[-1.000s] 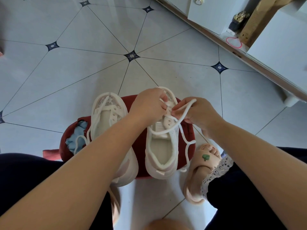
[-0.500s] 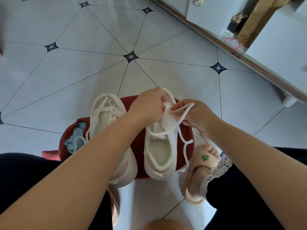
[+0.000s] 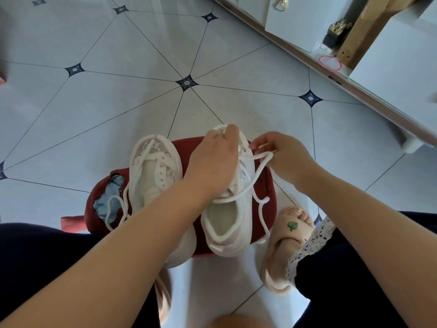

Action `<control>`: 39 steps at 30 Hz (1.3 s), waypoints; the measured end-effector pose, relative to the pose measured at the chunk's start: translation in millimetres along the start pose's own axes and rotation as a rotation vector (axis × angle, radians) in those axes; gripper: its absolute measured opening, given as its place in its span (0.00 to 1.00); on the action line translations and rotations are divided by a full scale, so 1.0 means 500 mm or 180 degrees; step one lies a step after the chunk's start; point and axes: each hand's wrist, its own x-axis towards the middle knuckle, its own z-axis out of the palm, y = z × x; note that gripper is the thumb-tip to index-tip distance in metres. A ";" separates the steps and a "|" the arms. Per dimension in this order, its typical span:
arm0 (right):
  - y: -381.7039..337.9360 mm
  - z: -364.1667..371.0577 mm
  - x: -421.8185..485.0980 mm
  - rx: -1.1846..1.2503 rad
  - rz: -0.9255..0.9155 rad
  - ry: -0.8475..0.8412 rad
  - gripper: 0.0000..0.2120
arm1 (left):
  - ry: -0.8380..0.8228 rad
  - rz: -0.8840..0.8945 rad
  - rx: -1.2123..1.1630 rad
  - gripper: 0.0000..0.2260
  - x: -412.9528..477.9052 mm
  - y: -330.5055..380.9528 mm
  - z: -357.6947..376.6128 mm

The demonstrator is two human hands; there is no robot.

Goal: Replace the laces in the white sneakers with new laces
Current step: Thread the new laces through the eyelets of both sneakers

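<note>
Two white sneakers stand side by side, toes toward twelve o'clock, on a red stool [image 3: 186,147] on the tiled floor [image 3: 99,110]. The left hand [image 3: 212,162] lies on top of the right sneaker [image 3: 227,223], its fingers curled down over the toe end and holding the shoe in place; the fingertips themselves are hidden behind the hand. At three o'clock from it, just beside the shoe, the right hand [image 3: 286,157] pinches a white lace [image 3: 257,173] between thumb and fingertips, the other fingers loosely bent. From that pinch the lace runs back toward the eyelets under the left hand, loops across the shoe's opening, and one strand trails off the stool's edge toward five o'clock. The left sneaker [image 3: 153,171], at nine o'clock from the right one, is touched only by the forearm crossing its heel; its own loose lace [image 3: 107,215] spills toward seven o'clock over a blue cloth [image 3: 106,202]. A pink slipper [image 3: 288,233] on a foot sits at four o'clock from the stool, and a white cabinet [image 3: 390,74] stands at two o'clock.
</note>
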 end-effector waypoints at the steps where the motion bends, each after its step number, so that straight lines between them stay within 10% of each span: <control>1: -0.005 -0.006 0.000 0.0172 -0.0072 0.0185 0.13 | 0.0033 -0.0059 -0.0009 0.13 -0.002 -0.001 0.001; 8: -0.028 0.022 -0.013 -0.0270 -0.0686 -0.0505 0.05 | 0.0002 -0.0625 -0.0618 0.11 0.003 -0.009 0.006; 39: -0.037 0.032 -0.002 -0.0912 -0.0855 -0.0413 0.06 | 0.0472 -0.0578 -0.0810 0.08 0.005 -0.015 -0.005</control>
